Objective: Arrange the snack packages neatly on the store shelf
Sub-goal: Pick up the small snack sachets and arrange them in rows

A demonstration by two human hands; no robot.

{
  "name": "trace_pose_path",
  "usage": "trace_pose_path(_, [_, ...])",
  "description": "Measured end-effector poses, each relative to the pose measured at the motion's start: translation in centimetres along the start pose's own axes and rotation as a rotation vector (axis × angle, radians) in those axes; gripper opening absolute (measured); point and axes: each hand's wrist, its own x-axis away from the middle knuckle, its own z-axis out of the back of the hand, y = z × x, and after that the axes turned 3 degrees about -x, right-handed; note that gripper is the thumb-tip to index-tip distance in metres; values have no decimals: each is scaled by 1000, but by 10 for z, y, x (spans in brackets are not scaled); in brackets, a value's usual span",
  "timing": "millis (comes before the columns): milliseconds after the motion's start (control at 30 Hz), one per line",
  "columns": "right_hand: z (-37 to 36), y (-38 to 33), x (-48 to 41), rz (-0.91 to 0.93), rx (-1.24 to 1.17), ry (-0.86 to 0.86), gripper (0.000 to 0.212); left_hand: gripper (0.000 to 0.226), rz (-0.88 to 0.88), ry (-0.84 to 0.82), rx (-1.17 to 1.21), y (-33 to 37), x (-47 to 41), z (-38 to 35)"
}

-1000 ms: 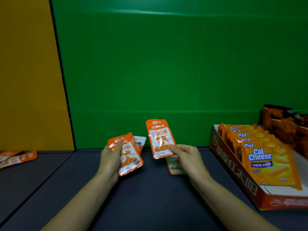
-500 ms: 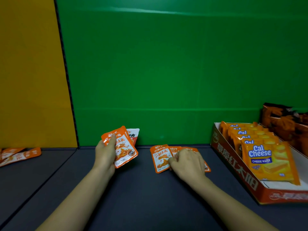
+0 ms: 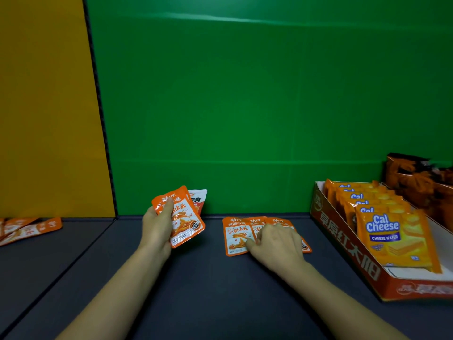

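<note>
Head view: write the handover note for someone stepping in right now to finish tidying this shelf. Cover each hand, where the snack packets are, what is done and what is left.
Left hand grips a fan of packets, lifted off the shelf.
Right hand rests on a row of three overlapping orange packets lying flat near the back; whether it pinches one is unclear.
Done: that row is begun; Cal Cheese packs stand in their red tray.
Left: lay down the held packets, then probably gather the loose packets at far left.
</note>
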Motion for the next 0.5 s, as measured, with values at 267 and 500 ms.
trace_pose_path(267, [9,1,3,51,-197,116,60,15,13,-57,-29,-2,9,-5])
trace_pose_path(500, [6,-35,7,8,-659,35,51,25,-4,-172,-77,-16,30,-25])
